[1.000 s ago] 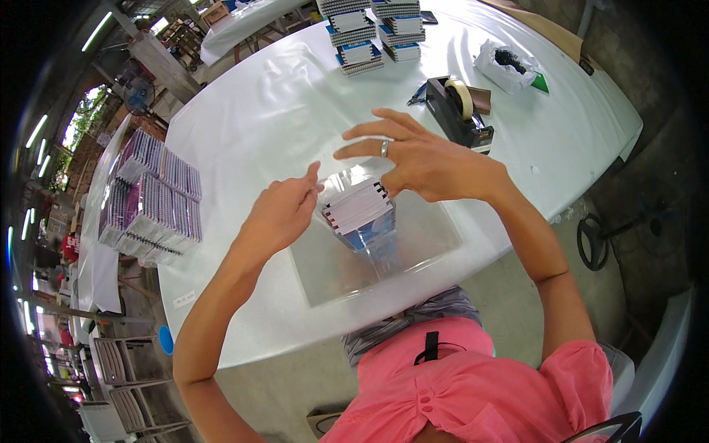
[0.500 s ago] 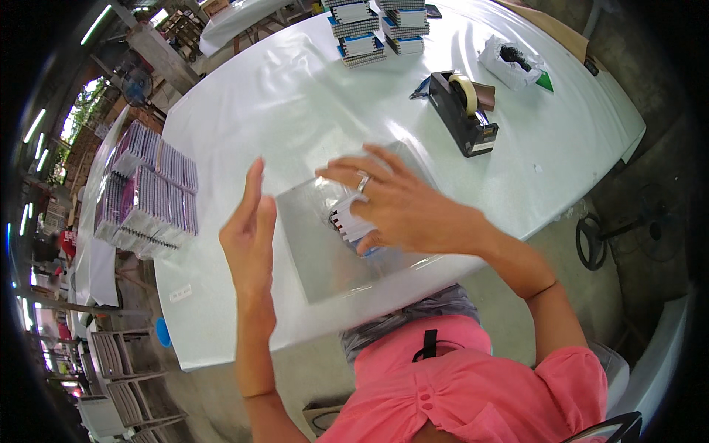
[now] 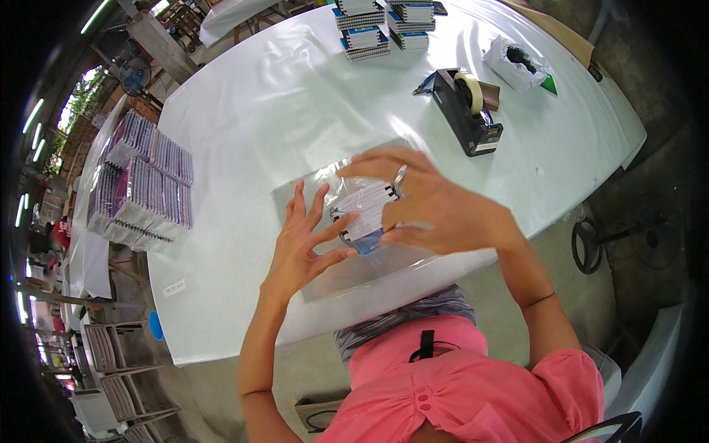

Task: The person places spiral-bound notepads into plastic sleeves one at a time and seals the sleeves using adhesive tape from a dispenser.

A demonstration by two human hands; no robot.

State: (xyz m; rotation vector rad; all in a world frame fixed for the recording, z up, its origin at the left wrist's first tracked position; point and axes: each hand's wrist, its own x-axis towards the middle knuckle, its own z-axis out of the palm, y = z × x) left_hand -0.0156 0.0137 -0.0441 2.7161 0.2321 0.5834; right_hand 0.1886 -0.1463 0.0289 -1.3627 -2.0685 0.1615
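Note:
A small bundle of white-paged, ring-bound notebooks [image 3: 362,207] with a blue cover at its near side lies on a clear plastic sheet or bag [image 3: 332,284] in front of me. Film seems to lie over part of it. My left hand [image 3: 297,240] is open at the bundle's left end, fingers spread and fingertips by the pages. Over the right end arches my right hand [image 3: 436,203], a ring on one finger. Its index finger reaches across the far side, and its thumb is apart near the blue cover. Some of its fingers are bent and partly hidden.
Beyond the right hand stands a black tape dispenser [image 3: 464,122] with a tape roll. A white plastic bag [image 3: 515,63] holds dark contents. Stacks of notebooks stand at the far edge [image 3: 363,33] and purple ones at the left [image 3: 148,177]. A white label [image 3: 174,288] lies near the left edge.
My left hand has moved right to the bundle and spread its fingers. The right hand has shifted slightly right, uncovering more of the notebooks.

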